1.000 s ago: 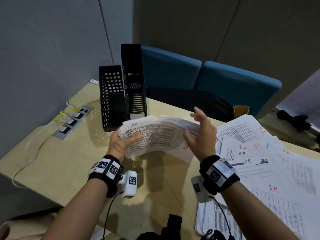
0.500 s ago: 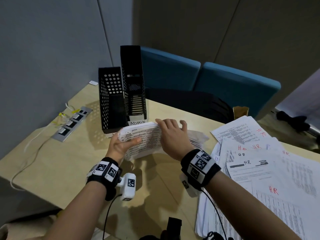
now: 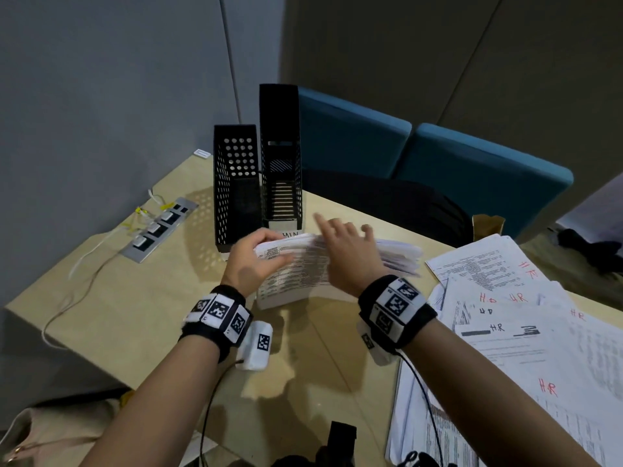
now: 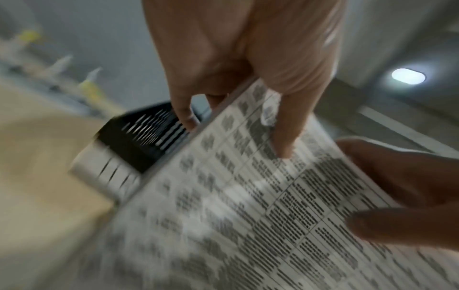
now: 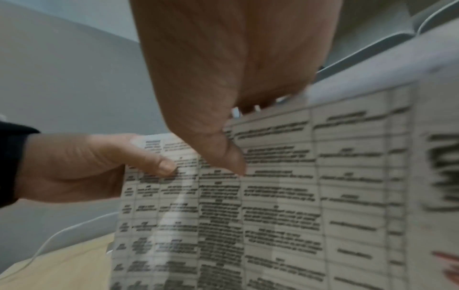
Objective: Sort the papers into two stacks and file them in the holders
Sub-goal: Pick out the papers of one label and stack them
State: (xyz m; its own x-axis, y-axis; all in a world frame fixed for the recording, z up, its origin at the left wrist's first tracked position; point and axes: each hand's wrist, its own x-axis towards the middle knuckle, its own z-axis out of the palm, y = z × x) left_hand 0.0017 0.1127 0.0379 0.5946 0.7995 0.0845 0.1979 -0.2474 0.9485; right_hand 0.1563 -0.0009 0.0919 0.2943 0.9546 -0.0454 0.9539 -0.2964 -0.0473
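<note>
A thick stack of printed sheets (image 3: 290, 284) stands on its long edge on the table (image 3: 135, 298), just in front of two black mesh holders. The left holder (image 3: 236, 183) is lower. The right holder (image 3: 281, 156) is taller, and its white label (image 3: 290, 233) is partly hidden by the stack. My left hand (image 3: 274, 247) grips the stack's left end, thumb (image 4: 283, 145) on the front sheet and fingers behind. My right hand (image 3: 344, 237) is blurred over the stack's top edge with fingers stretched out. Its thumb (image 5: 231, 157) lies on the front sheet (image 5: 273, 196).
A loose spread of sheets marked HR in red (image 3: 505, 315) covers the table's right side. A socket strip with cables (image 3: 158, 227) sits at the left by the wall. Two blue chair backs (image 3: 472, 163) and dark cloth (image 3: 387, 203) lie beyond the far edge.
My right hand went from the stack's right end to its top edge and now has its fingers lifted and spread. The stack has been squared and stood on the table. My left hand keeps its hold.
</note>
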